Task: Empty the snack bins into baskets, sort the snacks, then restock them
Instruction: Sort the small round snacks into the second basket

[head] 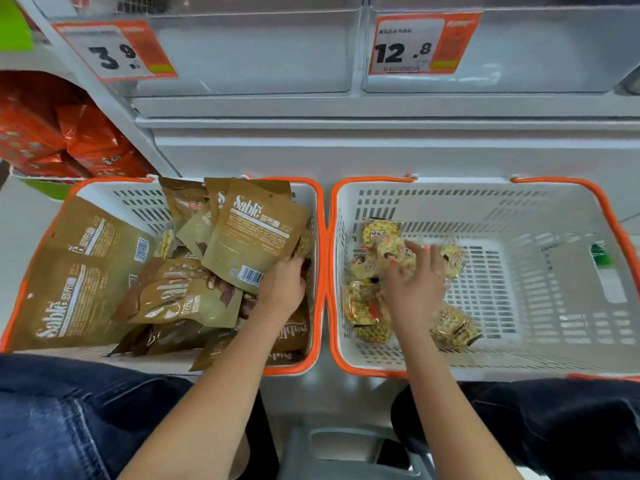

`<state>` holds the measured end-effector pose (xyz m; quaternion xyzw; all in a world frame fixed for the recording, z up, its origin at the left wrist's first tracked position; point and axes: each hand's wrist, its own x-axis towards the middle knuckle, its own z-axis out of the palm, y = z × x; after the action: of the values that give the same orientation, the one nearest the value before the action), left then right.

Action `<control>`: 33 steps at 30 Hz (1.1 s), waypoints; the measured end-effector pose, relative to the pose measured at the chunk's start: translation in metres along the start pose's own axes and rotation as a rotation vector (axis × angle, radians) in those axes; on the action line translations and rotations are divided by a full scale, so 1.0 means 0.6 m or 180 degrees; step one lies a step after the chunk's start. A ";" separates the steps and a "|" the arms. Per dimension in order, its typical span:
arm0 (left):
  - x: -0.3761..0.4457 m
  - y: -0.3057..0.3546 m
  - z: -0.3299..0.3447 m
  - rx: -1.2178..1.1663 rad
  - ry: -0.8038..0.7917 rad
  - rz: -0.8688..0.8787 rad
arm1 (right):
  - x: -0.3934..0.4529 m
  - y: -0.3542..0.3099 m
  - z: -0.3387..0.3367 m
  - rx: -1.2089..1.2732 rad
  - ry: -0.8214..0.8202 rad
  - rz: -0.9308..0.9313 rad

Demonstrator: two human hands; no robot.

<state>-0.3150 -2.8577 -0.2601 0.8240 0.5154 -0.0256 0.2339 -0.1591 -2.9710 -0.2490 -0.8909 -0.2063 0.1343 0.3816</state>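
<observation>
Two baskets side by side for sorting: left basket (104, 192) full of brown pouches (254, 233), left hand (284, 282) closed on one at 3 o'clock; right basket (519, 209) with small yellow packs (381, 258) at 9 o'clock under spread, blurred right hand (414, 289), grip unclear.

Plastic, foil and denim, as I see it from my end.

Both baskets, the left basket (104, 194) and the right basket (519, 202), look like smooth white slotted plastic with glossy orange rims. The brown pouches (252, 233) read as matt, paper-like film, some of them creased and shinier. The small yellow packets (453, 327) sit in clear, glossy wrap. I see clear hard plastic shelf bins (249, 50) with paper-like price cards (420, 43), shiny orange foil bags (86, 136), and rough blue denim (69, 420).
</observation>
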 end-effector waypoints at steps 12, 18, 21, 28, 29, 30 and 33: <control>0.080 -0.010 0.042 0.0022 0.0004 -0.0763 | -0.019 0.046 0.048 -0.0150 -0.0961 -0.0051; 0.104 -0.003 0.039 0.0020 0.0726 -0.0552 | -0.014 0.052 0.031 0.0094 -0.0981 0.0015; 0.069 0.003 0.000 -0.1110 0.1291 -0.0828 | -0.012 0.035 0.022 0.0487 -0.0860 0.0017; -0.024 0.108 -0.096 -0.2473 0.1794 -0.0457 | -0.013 -0.092 -0.018 0.1946 -0.1118 -0.0108; -0.031 0.119 -0.103 -0.2398 0.1808 -0.0377 | -0.011 -0.101 -0.026 0.2122 -0.1262 -0.0099; -0.038 0.124 -0.109 -0.2368 0.1823 -0.0301 | -0.008 -0.106 -0.034 0.2228 -0.1395 -0.0078; -0.065 0.135 -0.115 -0.2347 0.1673 0.0099 | 0.000 -0.107 -0.047 0.2264 -0.1647 -0.0026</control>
<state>-0.2773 -2.8909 -0.1589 0.6718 0.5196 0.3733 0.3734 -0.1647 -2.9488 -0.1828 -0.6403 -0.2395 0.4141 0.6009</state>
